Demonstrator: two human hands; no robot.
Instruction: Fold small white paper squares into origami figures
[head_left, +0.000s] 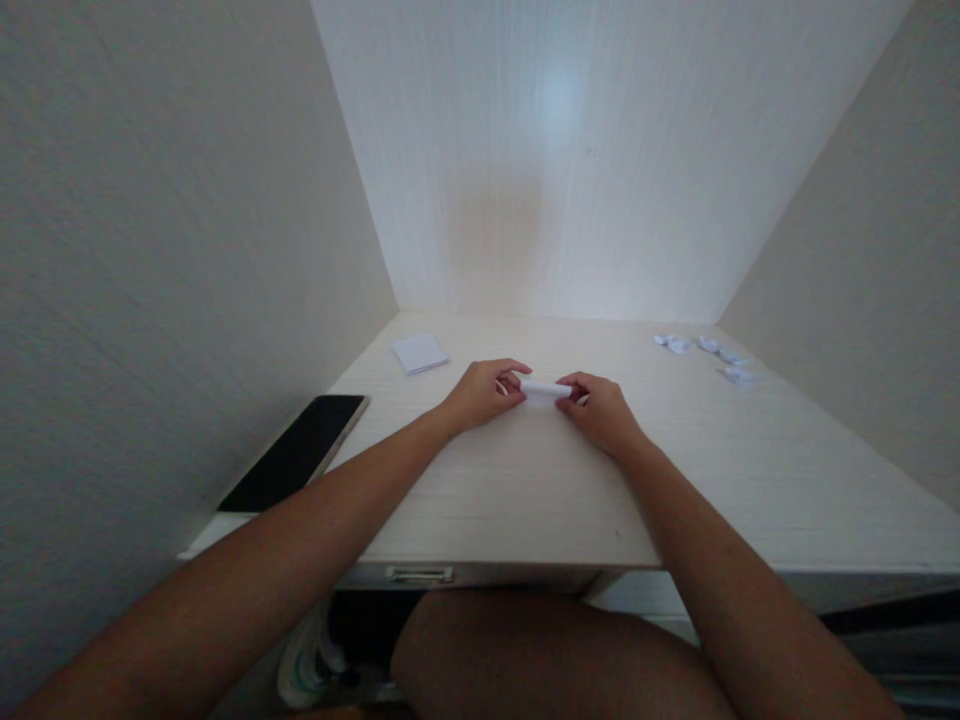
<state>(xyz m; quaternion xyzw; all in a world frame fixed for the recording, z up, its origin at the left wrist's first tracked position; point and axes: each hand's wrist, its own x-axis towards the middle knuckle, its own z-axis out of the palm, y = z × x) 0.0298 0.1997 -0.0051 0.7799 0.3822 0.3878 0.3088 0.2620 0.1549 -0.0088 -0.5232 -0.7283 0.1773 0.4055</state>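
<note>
Between my two hands, just above or on the desk, is a small piece of white paper (545, 390), folded or rolled into a narrow strip. My left hand (496, 391) pinches its left end between thumb and fingers. Its right end is gripped by my right hand (596, 408), thumb below and fingers above. The exact folds are too small to make out. Off to the left of my left hand lies a flat stack of white square paper (420, 354). Several small folded or crumpled white paper pieces (709, 345) rest at the far right.
A dark tablet-like slab (296, 452) lies along the left wall. The pale wooden desk (480, 500) is enclosed by walls at left, back and right. Below its front edge is a drawer with a metal handle (419, 575), near my leg (555, 650).
</note>
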